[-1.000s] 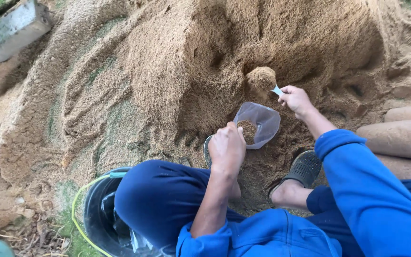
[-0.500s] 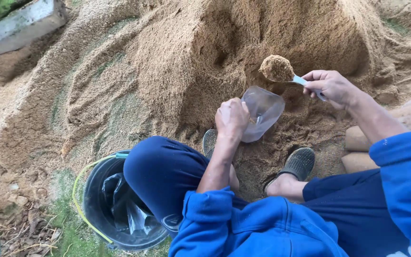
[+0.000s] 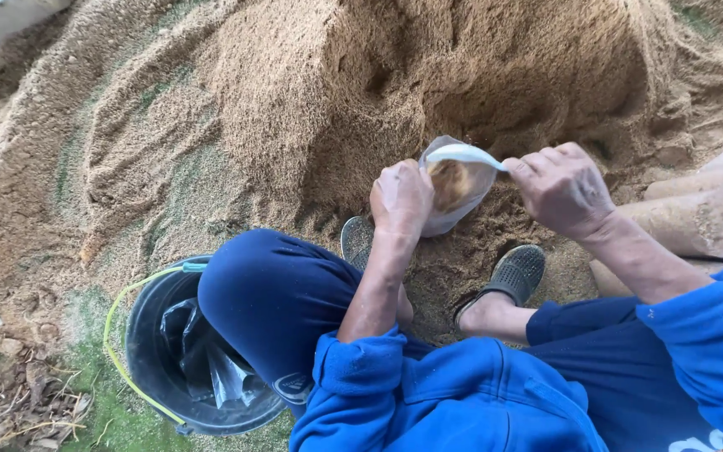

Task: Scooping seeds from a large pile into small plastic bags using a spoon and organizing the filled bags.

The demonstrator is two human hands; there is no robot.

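I see the sawdust heap (image 3: 311,109) filling the ground ahead, its face dug out within arm's reach. A black bucket (image 3: 148,351) with a yellow handle sits by my left knee, close for loading. My left hand (image 3: 401,198) is clamped on the rim of the clear plastic bag (image 3: 453,188), keeping its mouth open toward the heap. My right hand (image 3: 562,188) grips the white scoop (image 3: 462,154), tipped into the bag.

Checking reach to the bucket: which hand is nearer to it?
Left. The left hand holds the clear bag up and to the right of the black bucket; the right hand, holding the scoop, is farther right.
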